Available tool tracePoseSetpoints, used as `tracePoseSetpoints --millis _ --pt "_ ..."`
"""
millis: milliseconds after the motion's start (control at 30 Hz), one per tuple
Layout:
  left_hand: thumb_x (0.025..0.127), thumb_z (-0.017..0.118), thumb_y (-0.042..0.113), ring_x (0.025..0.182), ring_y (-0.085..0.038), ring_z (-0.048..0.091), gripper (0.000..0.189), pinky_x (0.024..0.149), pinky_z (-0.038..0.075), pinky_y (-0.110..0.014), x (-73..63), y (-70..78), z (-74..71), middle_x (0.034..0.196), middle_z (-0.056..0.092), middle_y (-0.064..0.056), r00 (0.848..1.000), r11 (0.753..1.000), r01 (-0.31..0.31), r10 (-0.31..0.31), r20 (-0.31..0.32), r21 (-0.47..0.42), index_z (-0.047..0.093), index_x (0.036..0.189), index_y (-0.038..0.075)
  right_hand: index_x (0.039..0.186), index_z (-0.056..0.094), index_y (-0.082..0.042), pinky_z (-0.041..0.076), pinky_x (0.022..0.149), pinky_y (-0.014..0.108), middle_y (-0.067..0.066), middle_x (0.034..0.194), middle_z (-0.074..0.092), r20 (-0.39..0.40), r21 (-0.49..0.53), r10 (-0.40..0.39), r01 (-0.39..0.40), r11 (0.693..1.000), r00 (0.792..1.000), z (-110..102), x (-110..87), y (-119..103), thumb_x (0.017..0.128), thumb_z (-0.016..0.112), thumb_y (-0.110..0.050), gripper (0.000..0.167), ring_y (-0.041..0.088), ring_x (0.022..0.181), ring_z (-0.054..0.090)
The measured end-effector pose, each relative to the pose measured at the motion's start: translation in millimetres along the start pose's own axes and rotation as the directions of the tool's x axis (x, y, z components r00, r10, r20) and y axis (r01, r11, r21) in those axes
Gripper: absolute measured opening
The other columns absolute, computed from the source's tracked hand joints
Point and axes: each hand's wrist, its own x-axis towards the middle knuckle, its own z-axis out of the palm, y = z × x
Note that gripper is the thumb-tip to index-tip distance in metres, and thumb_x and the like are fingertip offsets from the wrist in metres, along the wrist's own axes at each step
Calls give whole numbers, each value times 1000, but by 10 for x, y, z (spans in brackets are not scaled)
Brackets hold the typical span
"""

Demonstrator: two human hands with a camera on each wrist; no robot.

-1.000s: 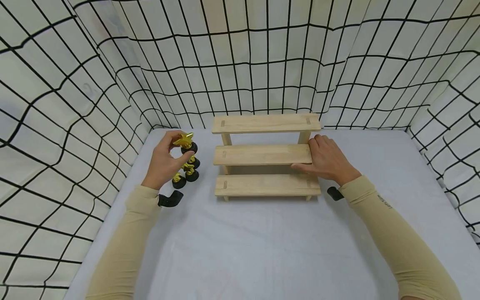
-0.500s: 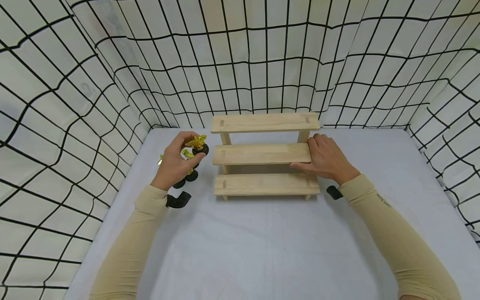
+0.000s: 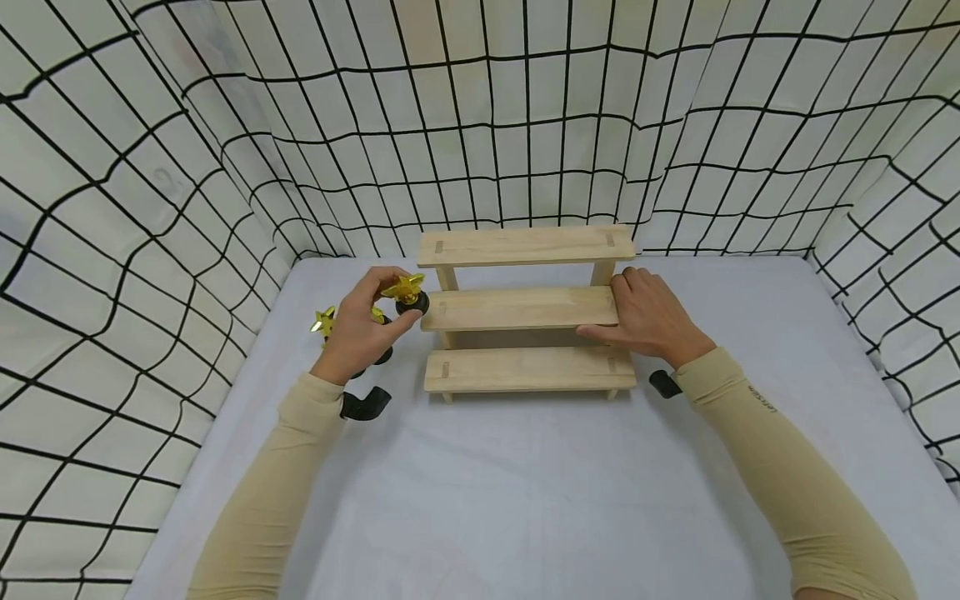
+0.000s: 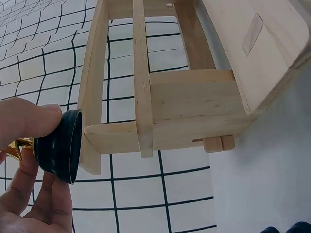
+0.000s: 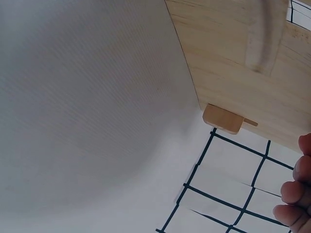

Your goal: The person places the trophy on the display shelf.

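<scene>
Left hand [image 3: 362, 330] in a grip on a star trophy [image 3: 407, 290] — right hand [image 3: 654, 318] likewise on the wooden rack [image 3: 517, 309].

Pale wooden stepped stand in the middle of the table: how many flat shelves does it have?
3: the top shelf at the back, the middle shelf with the right hand at its right end, and the lowest shelf in front. None seems hidden.

I'm working over a white table [image 3: 540, 500] that is carrying a three-tiered wooden shelf [image 3: 525, 371] near its far edge; left of that, gold-topped trophies [image 3: 324, 320] are standing on the table, partly hidden.
</scene>
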Motion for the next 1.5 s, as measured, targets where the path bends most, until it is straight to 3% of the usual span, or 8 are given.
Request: tracePoseSetpoints --millis 133,333,467,633,1233,1500 --pt "88 79 -1 127 -36 61 52 113 50 -54 6 8 41 134 61 -17 1000 1000 -17 17 12 -12 54 133 3 99 59 4 46 67 40 16 83 58 7 -8 1 -1 1000 1000 -2 -4 -2 74 75 -74 83 31 75 52" --pt "88 80 2 130 -35 61 52 102 53 -49 13 57 115 134 62 -15 999 1000 4 -3 41 -13 54 133 5 97 58 3 45 66 40 16 83 58 0 -14 -4 4 1000 1000 1 0 -1 73 77 -73 81 31 74 52" --pt "88 80 2 130 -35 60 51 113 50 -51 21 72 176 135 62 -15 998 999 2 0 61 -36 55 133 4 99 58 4 45 65 40 16 83 58 -7 -13 -11 11 1000 1000 1 6 -1 73 76 -74 84 32 74 52" --pt "89 79 2 129 -36 60 51 117 48 -51 24 88 267 136 61 -16 996 999 -19 22 87 -37 55 134 3 99 59 4 45 65 40 15 82 57 -9 -14 -15 15 1000 1000 6 5 11 74 76 -73 83 31 73 52" --pt "87 82 5 121 -28 62 52 107 54 -46 97 196 536 130 64 -14 976 987 -141 151 157 -74 56 132 4 101 59 3 44 70 41 15 86 58 20 -20 17 -17 1000 1000 -29 11 8 75 73 -76 84 33 80 52" --pt "88 82 7 120 -27 62 52 108 53 -46 112 231 618 130 64 -12 970 987 -137 152 189 -86 56 133 6 107 59 3 42 75 42 17 91 60 0 -55 17 -17 998 1000 -12 -16 5 73 75 -77 89 35 86 49"
